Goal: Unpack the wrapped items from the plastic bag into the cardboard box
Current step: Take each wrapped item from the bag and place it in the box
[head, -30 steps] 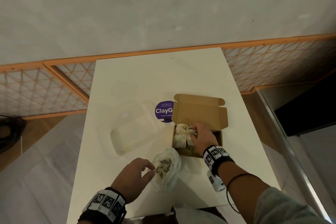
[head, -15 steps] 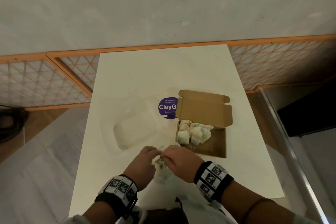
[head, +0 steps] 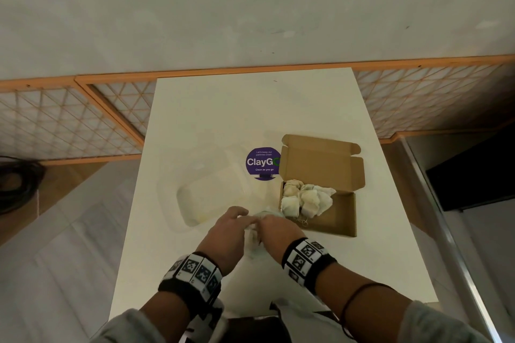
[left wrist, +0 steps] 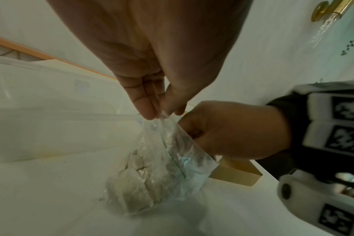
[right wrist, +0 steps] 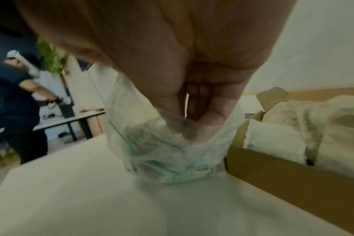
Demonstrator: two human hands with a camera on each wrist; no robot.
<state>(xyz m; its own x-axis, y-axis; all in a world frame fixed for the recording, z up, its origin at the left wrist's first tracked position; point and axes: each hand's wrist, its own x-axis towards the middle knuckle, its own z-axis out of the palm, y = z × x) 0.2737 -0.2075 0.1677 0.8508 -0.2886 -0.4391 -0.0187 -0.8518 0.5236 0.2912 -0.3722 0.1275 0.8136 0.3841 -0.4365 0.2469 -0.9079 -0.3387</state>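
left fingers point(left wrist: 145, 102) are pinched on the bag point(left wrist: 152, 172) rim. right hand point(left wrist: 230, 131) fingers are reached into the bag mouth; whether anything is gripped cannot be told. the bag is rested on the table point(head: 250, 108), touching the box point(head: 331, 211), where wrapped items point(head: 305, 199) are piled.

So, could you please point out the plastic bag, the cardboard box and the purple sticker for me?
plastic bag point(left wrist: 152, 180), left wrist view, on its bulging lower part.
cardboard box point(head: 323, 164), head view, on the inside of its open lid.
purple sticker point(head: 260, 163), head view, on its white lettering.
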